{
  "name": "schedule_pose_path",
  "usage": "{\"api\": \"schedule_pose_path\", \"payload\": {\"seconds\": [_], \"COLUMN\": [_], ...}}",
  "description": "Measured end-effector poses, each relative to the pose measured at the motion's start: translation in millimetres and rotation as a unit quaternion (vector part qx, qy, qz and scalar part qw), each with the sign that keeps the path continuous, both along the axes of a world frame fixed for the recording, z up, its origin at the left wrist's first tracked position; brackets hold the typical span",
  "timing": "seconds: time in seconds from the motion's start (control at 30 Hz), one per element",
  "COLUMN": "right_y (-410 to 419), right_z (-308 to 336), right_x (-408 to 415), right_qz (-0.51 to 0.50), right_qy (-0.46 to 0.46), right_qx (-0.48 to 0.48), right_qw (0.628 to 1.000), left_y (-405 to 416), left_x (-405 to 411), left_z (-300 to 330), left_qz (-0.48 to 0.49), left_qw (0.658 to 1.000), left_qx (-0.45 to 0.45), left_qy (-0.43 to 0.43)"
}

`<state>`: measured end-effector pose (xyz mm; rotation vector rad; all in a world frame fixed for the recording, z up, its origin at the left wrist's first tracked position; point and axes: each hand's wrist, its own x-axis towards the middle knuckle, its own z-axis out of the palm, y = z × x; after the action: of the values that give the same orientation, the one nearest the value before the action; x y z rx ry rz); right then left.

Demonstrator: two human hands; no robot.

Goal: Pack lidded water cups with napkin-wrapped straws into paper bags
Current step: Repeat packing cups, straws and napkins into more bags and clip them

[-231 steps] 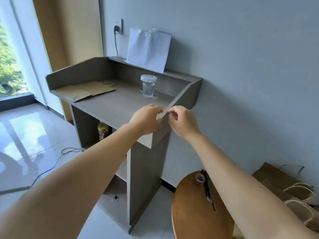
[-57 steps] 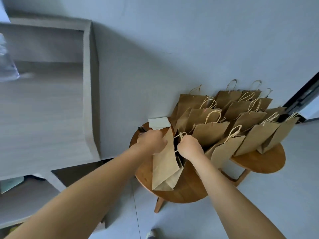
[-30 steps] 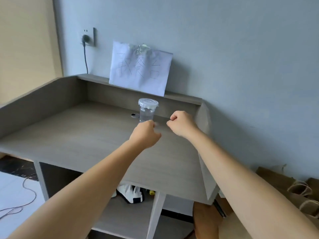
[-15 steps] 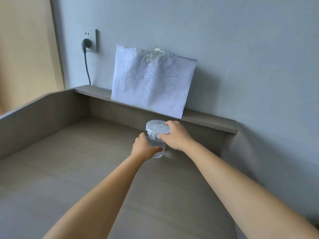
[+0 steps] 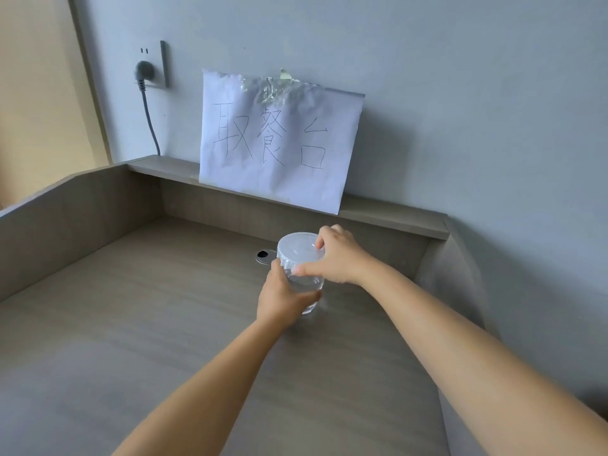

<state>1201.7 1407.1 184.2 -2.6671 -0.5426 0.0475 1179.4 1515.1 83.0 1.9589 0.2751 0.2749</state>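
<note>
Left grip (image 5: 283,299) wraps the water cup (image 5: 304,284) standing on the bench (image 5: 138,307); right grip (image 5: 334,256) pinches its lid (image 5: 297,248). Lid appears seated. No straw or bag visible: packing of this cup apparently not begun.

Soft even daylight, faint shadow right of paper sign (image 5: 279,139), wide-angle edge bending, sharp focus

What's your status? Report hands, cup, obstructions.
Left hand grips water cup body. Right hand pinches lid rim. Cup upright on desk. Nothing blocking.
</note>
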Motion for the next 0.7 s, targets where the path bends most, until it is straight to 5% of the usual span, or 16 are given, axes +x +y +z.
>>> {"api": "schedule_pose_path", "payload": {"seconds": [0.2,0.7], "right_y": [-19.6,-47.4], "right_z": [8.3,-4.7], "right_x": [-62.7,-279.4], "right_qz": [0.015,-0.018], "right_qy": [0.085,0.037], "right_qx": [-0.015,0.033], "right_qw": [0.996,0.999], "left_y": [-15.6,-33.7], "left_x": [-69.5,-280.7], "left_z": [-3.4,-11.3], "left_qz": [-0.067,-0.136], "left_qw": [0.998,0.989], "left_qx": [-0.001,0.008], "left_qy": [-0.011,-0.057]}}
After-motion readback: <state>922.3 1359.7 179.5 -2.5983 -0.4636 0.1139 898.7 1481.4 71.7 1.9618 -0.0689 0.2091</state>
